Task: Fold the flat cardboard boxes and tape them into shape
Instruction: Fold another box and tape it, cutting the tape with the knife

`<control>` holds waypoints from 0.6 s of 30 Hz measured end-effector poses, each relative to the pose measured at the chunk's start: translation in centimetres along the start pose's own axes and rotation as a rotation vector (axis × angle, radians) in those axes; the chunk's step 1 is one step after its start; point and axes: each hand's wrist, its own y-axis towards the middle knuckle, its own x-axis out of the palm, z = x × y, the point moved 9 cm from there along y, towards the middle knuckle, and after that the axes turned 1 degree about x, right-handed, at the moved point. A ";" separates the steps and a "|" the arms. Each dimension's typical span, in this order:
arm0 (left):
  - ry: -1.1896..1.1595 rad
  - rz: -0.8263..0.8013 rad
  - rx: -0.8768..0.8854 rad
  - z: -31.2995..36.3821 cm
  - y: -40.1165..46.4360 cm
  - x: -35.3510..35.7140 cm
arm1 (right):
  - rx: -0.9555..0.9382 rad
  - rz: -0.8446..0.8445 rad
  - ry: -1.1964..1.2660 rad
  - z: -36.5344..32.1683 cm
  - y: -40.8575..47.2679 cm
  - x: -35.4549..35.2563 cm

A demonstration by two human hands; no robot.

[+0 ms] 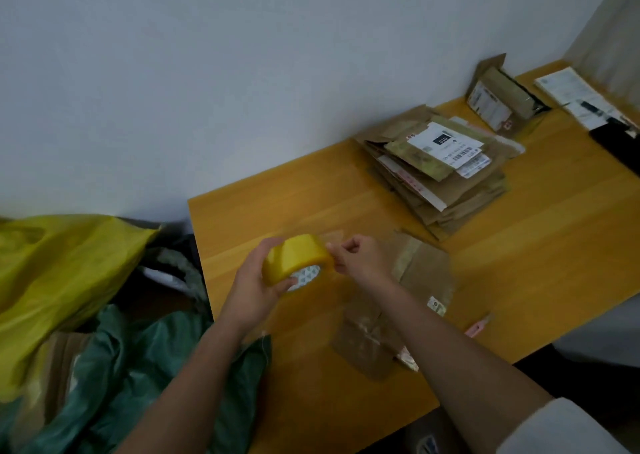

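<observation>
My left grip (258, 282) clamped round tape roll (294, 257), frame centre; right grip (353, 256) pinching tape end. Pull straight, keep taut, toward cardboard box (412, 280) on bench (519, 245).

The orange wooden table (277, 193) bore a far stack of flattened brown cardboard boxes (440, 176), a near flat cardboard box (398, 308) and a pink cutter (479, 325) on its right.

My head view is dim and flat, with soft, even light and only faint shadows on the desk (346, 190). The flat box (415, 280) near the front edge is motion-blurred. Wide-angle distortion bends the desk's edges, and the whole frame is tilted.
</observation>
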 end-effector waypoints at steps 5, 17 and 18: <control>0.733 0.040 0.150 1.1 6.2 -0.9 | -0.012 0.111 -0.281 -1.4 4.7 -0.6; 0.096 -0.094 0.217 -3.7 11.0 2.6 | 0.249 0.131 -0.586 2.5 11.2 0.7; 0.074 -0.077 0.220 -3.8 10.9 2.7 | 0.248 0.137 -0.590 2.6 11.4 0.7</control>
